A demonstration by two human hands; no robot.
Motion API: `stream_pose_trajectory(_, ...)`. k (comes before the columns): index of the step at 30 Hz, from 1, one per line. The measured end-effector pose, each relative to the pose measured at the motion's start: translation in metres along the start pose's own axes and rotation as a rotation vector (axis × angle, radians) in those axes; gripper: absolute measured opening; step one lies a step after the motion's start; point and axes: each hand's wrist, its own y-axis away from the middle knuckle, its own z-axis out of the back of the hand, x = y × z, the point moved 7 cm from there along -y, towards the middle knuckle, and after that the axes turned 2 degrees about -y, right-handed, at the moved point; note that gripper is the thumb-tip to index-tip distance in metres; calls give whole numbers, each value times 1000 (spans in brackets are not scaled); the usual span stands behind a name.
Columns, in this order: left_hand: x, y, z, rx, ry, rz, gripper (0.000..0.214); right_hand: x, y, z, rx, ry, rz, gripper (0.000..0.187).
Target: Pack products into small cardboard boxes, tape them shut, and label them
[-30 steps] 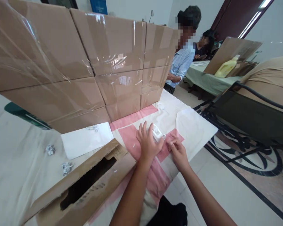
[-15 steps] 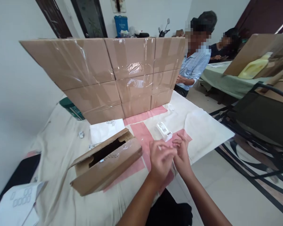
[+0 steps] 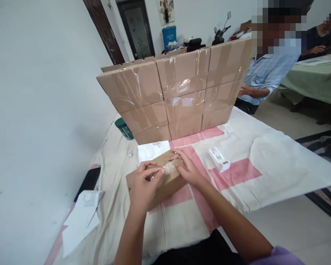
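Soft, moderately bright indoor light covers the left hand and the right hand; shadows around them are faint. The clear tape between them catches small pale glints. Beyond the grip, harsher white glare streaks the wrapped boxes. Left of the grip, the wall looks greyish, with a smudgy darker patch. Far right, under the green tablecloth, it is dim. Lettering on the tub beyond the left hand is too soft to read. Stretching distorts the edges.
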Motion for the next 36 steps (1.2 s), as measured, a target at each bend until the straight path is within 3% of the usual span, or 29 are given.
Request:
stream_pose_trajectory(6,8,-24,-16,106,-55,98,13,-13,13,-8,-78,-185,-33,50)
stream_pose_trajectory(15,4,-23,-26,28,-378,77,12,-16,14,-12,-121,-207,-41,52)
stream_pose_trajectory(21,2,-28,-29,95,-509,71,55,-15,13,-12,-118,-246,-58,52)
stream_pose_trajectory(26,0,-38,-32,129,-630,60,36,-14,18,-10,-119,-247,-56,52)
stream_pose_trajectory(29,-2,-31,-29,149,-641,2,38,-14,23,-6,-83,-248,-55,57)
stream_pose_trajectory(31,-2,-19,-23,200,-631,-49,47,-21,25,-1,-82,-281,-112,52)
stream_pose_trajectory(33,3,-3,-12,236,-635,-64,54,-38,27,11,-182,-299,-254,36)
stream_pose_trajectory(36,14,19,14,240,-644,-20,46,-67,29,24,-291,-186,-481,23)
